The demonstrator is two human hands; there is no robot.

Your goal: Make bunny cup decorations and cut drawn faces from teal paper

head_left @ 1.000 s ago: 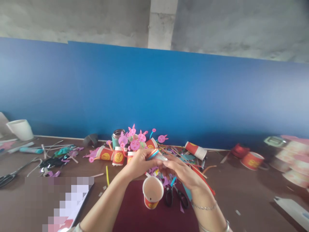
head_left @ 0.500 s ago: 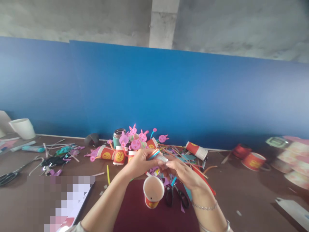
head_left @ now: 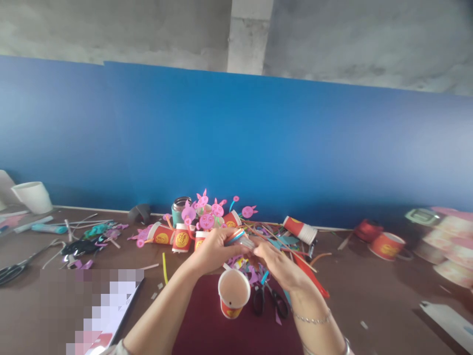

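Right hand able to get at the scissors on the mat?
Likely yes: the scissors' handles lie uncovered on the mat, near the right hand, with the cup off to their left. It appears to touch the bundle in the left hand, though.

A single head-worn camera looks from the near side of the upright red paper cup [head_left: 233, 294] and above it, facing forward and angled down enough to see over the rim into the cup's inside. It sits close enough for the person's forearms [head_left: 158, 305] to run in from the bottom edge on either side of the cup, yet spans the brown tabletop [head_left: 354, 305] far to the cup's left and right, while beyond the cup it faces a blue partition [head_left: 236, 138] topped by concrete wall [head_left: 166, 32].
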